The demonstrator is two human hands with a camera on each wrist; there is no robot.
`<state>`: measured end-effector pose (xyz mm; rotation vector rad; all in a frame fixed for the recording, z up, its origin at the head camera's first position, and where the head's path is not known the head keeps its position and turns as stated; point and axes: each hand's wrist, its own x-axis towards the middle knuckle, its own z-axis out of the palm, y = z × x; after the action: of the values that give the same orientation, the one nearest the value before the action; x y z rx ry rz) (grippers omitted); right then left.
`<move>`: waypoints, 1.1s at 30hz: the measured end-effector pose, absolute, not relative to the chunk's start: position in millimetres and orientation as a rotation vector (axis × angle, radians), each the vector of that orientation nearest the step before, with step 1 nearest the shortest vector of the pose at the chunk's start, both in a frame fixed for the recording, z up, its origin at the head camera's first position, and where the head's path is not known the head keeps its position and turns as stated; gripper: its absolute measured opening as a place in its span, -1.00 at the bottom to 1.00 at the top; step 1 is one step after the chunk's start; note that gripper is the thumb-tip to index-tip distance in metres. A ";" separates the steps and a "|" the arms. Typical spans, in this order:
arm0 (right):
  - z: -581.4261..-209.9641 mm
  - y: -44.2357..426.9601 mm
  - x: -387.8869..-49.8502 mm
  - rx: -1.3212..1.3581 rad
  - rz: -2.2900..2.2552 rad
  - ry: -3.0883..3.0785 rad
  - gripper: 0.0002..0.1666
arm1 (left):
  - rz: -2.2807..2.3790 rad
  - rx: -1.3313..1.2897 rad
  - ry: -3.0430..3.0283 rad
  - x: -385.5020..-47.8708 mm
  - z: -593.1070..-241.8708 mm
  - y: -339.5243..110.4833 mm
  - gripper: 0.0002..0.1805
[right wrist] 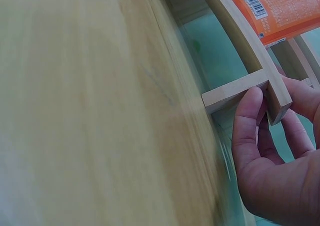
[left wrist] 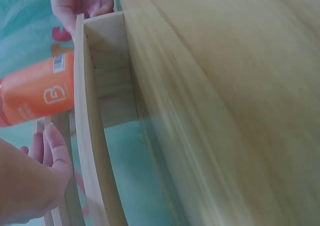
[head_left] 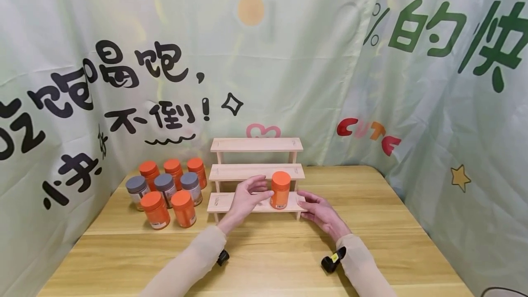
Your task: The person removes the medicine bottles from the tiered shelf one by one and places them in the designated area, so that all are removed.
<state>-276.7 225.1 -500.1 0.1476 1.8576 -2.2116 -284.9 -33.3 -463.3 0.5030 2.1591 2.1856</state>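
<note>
A three-tier wooden display stand (head_left: 255, 172) stands on the table. Upright on its lowest tier, toward the right end, is an orange jar (head_left: 280, 191) with an orange lid; its printed label shows in the left wrist view. Beside the jar's left side is my left hand (head_left: 245, 198), fingers loosely extended and not wrapped around it. Whether a fingertip touches the jar I cannot tell. My right hand (head_left: 323, 214) grips the right end of the lowest tier. In the right wrist view, fingers (right wrist: 247, 110) of that hand reach under the board by the stand's leg.
Left of the stand, several jars stand grouped on the wooden table (head_left: 272, 260): orange ones (head_left: 155, 210) with orange lids and others (head_left: 165, 187) with grey lids. A printed fabric curtain (head_left: 288, 81) hangs behind the table and along both sides.
</note>
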 end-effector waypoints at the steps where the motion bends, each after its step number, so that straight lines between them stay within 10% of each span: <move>1: -500.0 225.4 -276.8 0.141 -2.208 1.861 -0.35 | 2.179 0.520 2.162 -285.1 -463.0 -31.0 -0.31; 33: -500.6 227.0 -276.7 0.124 -2.196 1.870 -0.33 | 2.040 0.599 2.355 -281.1 -427.9 -26.4 -0.32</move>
<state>-276.7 227.0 -500.6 0.1238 1.8699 -2.1964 -281.1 -26.4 -427.9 0.5986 2.3550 2.0402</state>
